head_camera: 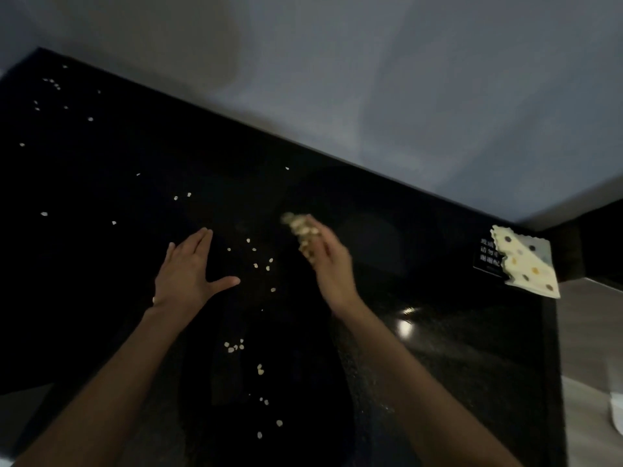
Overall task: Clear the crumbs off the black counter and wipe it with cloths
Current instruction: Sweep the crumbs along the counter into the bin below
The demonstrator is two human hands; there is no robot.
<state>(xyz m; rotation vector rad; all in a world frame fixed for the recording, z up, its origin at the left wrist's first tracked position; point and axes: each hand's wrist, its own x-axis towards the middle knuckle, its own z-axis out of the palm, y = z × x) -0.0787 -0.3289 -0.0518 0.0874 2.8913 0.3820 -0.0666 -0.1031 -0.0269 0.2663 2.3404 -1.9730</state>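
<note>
On the black counter (101, 264), I see the left hand (188, 274) palm down, fingers pressed together and thumb splayed wide, while the blurred right hand (328, 261) stands on edge, its fingers seemingly straight and together against a heap of crumbs (303, 237). More crumbs lie scattered between the hands, toward the near edge and far left; a dotted cloth (526, 264) rests at the counter's right end, overlapping a printed label (488, 256)

Black counter (101, 264); pale crumbs (232, 347); cream cloth (526, 264), dark and yellow dots.
</note>
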